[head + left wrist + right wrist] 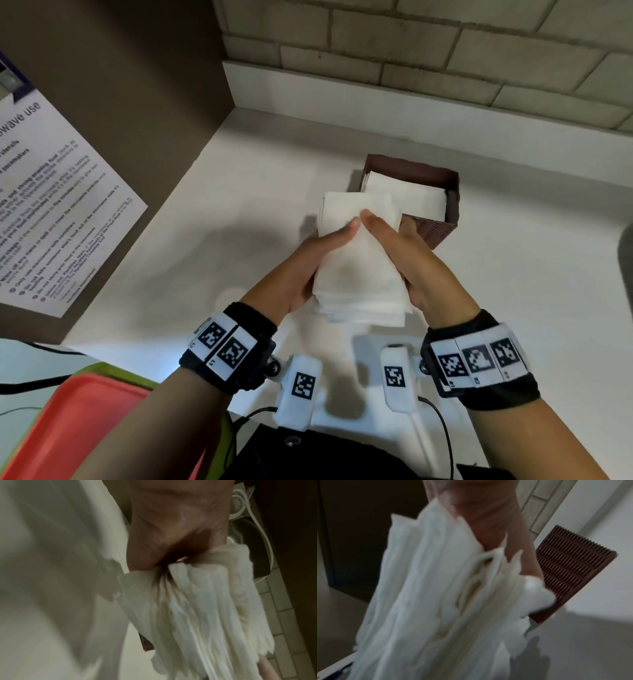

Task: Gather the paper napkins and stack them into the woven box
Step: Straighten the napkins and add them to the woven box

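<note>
A thick stack of white paper napkins (356, 267) is held above the white counter, just in front of the brown woven box (452, 202). My left hand (308, 263) grips the stack's left side, thumb on top. My right hand (411, 260) grips its right side, thumb on top as well. The two thumbs almost touch. More white napkins (407, 195) lie inside the box. The left wrist view shows the napkin stack (197, 608) edge-on under my palm. In the right wrist view the stack (436, 595) fills the middle and the woven box (570, 572) sits behind it.
A white counter (239, 222) runs back to a brick-pattern wall (428, 51). A dark panel with a printed notice (58, 205) stands at the left. Red and green trays (78, 428) lie at the lower left, with black cables nearby.
</note>
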Motion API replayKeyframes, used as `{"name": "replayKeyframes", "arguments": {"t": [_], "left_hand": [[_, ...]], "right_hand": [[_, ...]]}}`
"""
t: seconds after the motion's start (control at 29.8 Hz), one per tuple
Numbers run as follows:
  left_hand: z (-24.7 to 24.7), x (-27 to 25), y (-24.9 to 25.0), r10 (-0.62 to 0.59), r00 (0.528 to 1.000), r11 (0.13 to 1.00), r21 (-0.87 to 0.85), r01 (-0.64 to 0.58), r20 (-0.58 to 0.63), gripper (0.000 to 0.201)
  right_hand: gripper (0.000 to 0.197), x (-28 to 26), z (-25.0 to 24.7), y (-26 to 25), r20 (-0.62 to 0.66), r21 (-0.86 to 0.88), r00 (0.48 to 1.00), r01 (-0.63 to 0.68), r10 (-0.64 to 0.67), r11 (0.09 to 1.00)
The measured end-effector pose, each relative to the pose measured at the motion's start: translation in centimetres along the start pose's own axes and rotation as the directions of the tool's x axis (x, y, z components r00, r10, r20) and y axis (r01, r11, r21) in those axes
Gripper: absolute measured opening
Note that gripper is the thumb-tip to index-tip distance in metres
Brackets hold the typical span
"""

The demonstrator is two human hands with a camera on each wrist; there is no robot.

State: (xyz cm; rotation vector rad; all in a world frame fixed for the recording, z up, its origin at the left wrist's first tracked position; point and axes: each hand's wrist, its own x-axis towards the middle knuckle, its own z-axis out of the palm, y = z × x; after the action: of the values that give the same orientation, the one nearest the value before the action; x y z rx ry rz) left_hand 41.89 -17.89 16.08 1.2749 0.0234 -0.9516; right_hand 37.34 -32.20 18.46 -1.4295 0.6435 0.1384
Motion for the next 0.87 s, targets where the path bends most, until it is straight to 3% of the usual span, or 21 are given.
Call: {"name": "replayKeyframes", "arguments": {"t": [0.17,0.27,0.34,0.47,0.57,0.67,0.81,0.87], "left_hand": [[-0.4,0.7,-0.1,0.050,0.996,0.998,-0.043,-0.053,-0.070,0.051],[-0.3,0.6,0.0,0.094,0.992,0.993,-0.060,-0.099,-0.087,0.042],[0.4,0.4,-0.1,0.119,0.988,0.992,-0.039,-0.123,-0.096,0.039],[1.0,0.2,-0.3,0.190,0.971,0.981,-0.021,-0.195,-0.146,0.042],[1.3,0.0,-0.7,0.244,0.953,0.968,-0.017,-0.251,-0.181,0.039],[1.9,-0.1,-0.8,0.275,0.931,0.944,-0.117,-0.309,-0.241,0.030],[3.2,0.0,-0.7,0.288,0.923,0.894,-0.273,-0.354,-0.256,0.043],[3.9,0.0,-0.9,0.286,0.929,0.883,-0.311,-0.351,-0.236,0.045]], "right_hand": [[0.078,0.9,-0.3,0.3,-0.013,0.014,0.995,-0.095,0.095,0.995],[0.065,0.7,0.0,0.6,0.002,-0.135,0.993,-0.113,0.114,0.984],[0.063,0.2,0.6,0.7,-0.024,-0.203,1.000,-0.019,0.014,0.979],[0.053,-0.5,0.7,1.3,0.001,-0.182,0.982,0.187,-0.190,0.965],[0.064,-0.5,-0.3,2.1,0.074,-0.116,0.985,0.165,-0.158,0.979],[0.070,-0.9,-1.0,2.5,0.041,0.002,0.989,0.143,-0.143,0.990],[0.047,-1.7,-0.5,3.1,0.042,0.348,0.978,0.178,-0.205,0.920],[0.044,-2.2,0.4,3.1,0.044,0.450,0.968,0.203,-0.249,0.869]]}}
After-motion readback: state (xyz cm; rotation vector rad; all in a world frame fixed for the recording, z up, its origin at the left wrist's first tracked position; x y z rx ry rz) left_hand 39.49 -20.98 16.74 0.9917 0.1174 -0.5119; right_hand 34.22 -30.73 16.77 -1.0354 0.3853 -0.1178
